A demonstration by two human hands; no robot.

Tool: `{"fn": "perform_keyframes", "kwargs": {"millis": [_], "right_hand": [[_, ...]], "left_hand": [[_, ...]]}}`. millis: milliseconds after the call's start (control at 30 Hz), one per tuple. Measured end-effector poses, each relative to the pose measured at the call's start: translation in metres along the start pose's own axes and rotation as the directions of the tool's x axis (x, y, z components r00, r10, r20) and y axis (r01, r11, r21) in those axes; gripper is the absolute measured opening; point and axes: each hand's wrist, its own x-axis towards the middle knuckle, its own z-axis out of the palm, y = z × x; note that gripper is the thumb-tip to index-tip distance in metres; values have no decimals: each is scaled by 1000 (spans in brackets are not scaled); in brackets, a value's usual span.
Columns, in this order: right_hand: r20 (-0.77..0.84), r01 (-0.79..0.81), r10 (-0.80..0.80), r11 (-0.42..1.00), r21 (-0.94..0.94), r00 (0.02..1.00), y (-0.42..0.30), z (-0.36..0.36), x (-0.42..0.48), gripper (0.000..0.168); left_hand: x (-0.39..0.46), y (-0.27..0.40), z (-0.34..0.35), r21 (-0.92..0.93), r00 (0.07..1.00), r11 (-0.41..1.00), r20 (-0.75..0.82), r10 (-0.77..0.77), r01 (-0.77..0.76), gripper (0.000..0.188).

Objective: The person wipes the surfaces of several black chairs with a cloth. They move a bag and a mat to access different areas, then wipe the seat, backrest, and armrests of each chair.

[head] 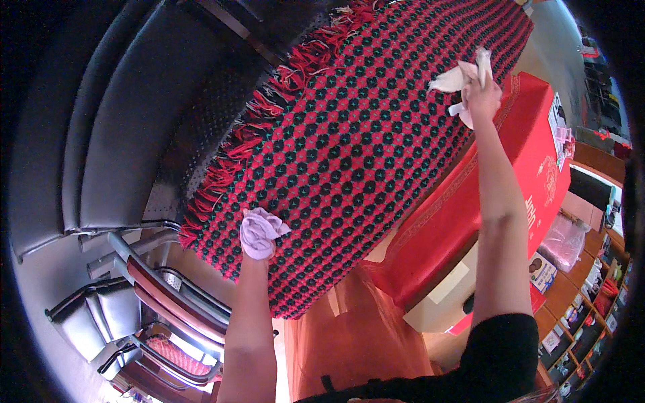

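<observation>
A long knitted or crocheted cover (347,146) in red and black, with a red fringe along one edge, stretches diagonally before me. My left hand (267,250) is at its lower left part, gripping a bunched lilac cloth (259,233) that hides most of the fingers. Toward the upper right, my right hand (482,99) holds several small pieces of cloth. One whitish piece (448,80) sticks out to the left, another stands up above the fingers, and a pale pink one hangs below.
Black metal seats (121,116) line the left side. Folding chairs (101,312) stand at lower left. Right of the cover lies a large red box or cloth-covered surface (534,146) bearing writing. Sheer orange fabric (347,342) hangs near my body. Shelves with small items (579,327) are at lower right.
</observation>
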Motion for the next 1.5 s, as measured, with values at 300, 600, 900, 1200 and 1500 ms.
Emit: {"fn": "perform_keyframes", "kwargs": {"millis": [300, 600, 900, 1200, 1500], "right_hand": [[333, 342, -703, 634, 693, 628, -295, 8, -330, 32], [326, 293, -778, 535, 793, 537, -157, -64, -131, 34], [195, -305, 281, 947, 102, 940, 158, -71, -21, 26], [708, -11, -472, 828, 560, 525, -151, -179, -459, 29], [401, -210, -66, 768, 605, 914, -81, -188, -380, 29]], "left_hand": [[-4, 9, -12, -123, 998, 991, -12, -61, 59, 38], [-31, 35, -54, 16, 997, 997, -1, -76, 76, 51], [-18, 28, -42, 88, 995, 993, -73, -67, 73, 50], [-12, 44, -30, 425, 959, 877, 65, -276, 224, 38], [-9, 128, -86, 911, 864, 315, -370, 342, 265, 36]]}}
